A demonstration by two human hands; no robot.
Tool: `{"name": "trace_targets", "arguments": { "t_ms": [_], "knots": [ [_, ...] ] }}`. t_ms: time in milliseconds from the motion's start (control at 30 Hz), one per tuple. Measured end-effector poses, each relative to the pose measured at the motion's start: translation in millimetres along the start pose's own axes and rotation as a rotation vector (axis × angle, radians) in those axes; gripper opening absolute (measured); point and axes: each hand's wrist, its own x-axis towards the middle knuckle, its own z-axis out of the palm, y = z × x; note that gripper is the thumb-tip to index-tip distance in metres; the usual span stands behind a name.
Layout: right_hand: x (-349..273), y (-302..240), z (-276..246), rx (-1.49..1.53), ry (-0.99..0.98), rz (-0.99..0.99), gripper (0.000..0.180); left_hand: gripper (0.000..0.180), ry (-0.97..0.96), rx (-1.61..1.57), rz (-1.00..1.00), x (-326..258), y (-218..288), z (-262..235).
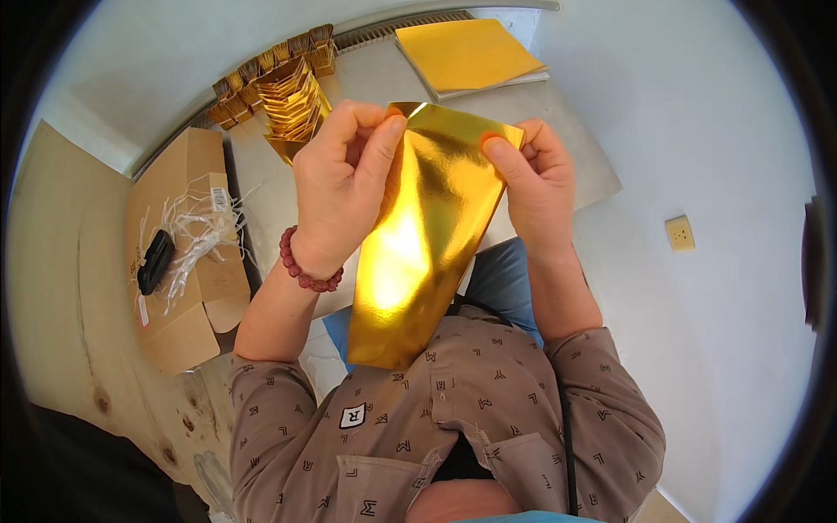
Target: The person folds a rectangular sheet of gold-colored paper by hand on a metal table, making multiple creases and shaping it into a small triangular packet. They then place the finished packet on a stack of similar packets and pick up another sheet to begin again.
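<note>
A shiny gold foil sheet [427, 218] hangs between my hands, its lower end down against the front of my shirt. My left hand [349, 170] pinches its upper left corner between thumb and fingers. At the upper right corner, my right hand [534, 179] grips it the same way, thumb on the near face. The sheet bows slightly and catches a bright glare. Beyond my left hand, a pile of folded gold foil pieces [292, 100] stands on the table.
Rows of bundled gold pieces [270, 65] line the table's back left. A stack of yellow sheets [471, 54] lies on the grey table [370, 85] at the far side. To the left, a cardboard box [187, 166] carries white strings [196, 235] and a black object [155, 261].
</note>
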Motion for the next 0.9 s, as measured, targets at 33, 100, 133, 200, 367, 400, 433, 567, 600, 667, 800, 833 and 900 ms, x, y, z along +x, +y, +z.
{"name": "trace_targets", "arguments": {
  "t_ms": [33, 100, 133, 200, 367, 400, 433, 567, 600, 667, 800, 833, 900],
  "knots": [
    [1.2, 0.1, -1.6, 0.006, 0.008, 0.006, 0.012, 0.011, -0.002, -0.059, -0.030, -0.1, 0.4, -1.3],
    [3.0, 0.1, -3.2, 0.052, 0.031, 0.024, 0.011, 0.011, -0.026, -0.165, -0.087, 0.5, 1.2, -3.9],
    [2.9, 0.2, -2.9, 0.040, 0.033, 0.015, 0.011, 0.011, -0.050, -0.211, -0.115, 1.4, 1.6, -5.8],
    [2.2, 0.5, -0.6, 0.043, 0.046, 0.009, 0.011, 0.011, -0.061, -0.196, -0.120, 0.8, 2.4, -5.9],
    [3.2, 7.1, 9.0, -0.005, 0.150, -0.104, 0.012, 0.012, -0.057, -0.149, -0.101, -7.9, 3.2, 3.5],
    [4.0, 8.9, 10.0, -0.036, 0.166, -0.148, 0.013, 0.012, -0.059, -0.159, -0.127, -9.6, 2.9, 4.9],
    [5.2, 11.3, 10.9, -0.101, 0.175, -0.204, 0.014, 0.013, -0.059, -0.167, -0.119, -10.4, 2.2, 5.5],
    [9.7, 18.9, 10.1, -0.253, 0.185, -0.358, 0.013, 0.014, -0.042, -0.200, -0.086, -9.8, -2.0, 5.1],
    [9.8, 19.8, 9.1, -0.273, 0.176, -0.384, 0.012, 0.014, -0.032, -0.209, -0.078, -9.2, -2.6, 4.5],
    [9.1, 20.8, 7.2, -0.315, 0.173, -0.427, 0.011, 0.014, -0.022, -0.219, -0.080, -9.5, -2.2, 3.8],
    [6.8, 23.9, 8.4, -0.343, 0.221, -0.457, 0.009, 0.013, 0.003, -0.343, -0.120, -11.6, 2.9, 6.0],
    [6.8, 24.2, 9.5, -0.321, 0.215, -0.448, 0.009, 0.013, 0.006, -0.311, -0.115, -12.0, 4.7, 6.7],
    [7.6, 20.5, 10.1, -0.275, 0.202, -0.430, 0.009, 0.014, 0.019, -0.288, -0.098, -10.3, 8.2, 6.5]
  ]
}}
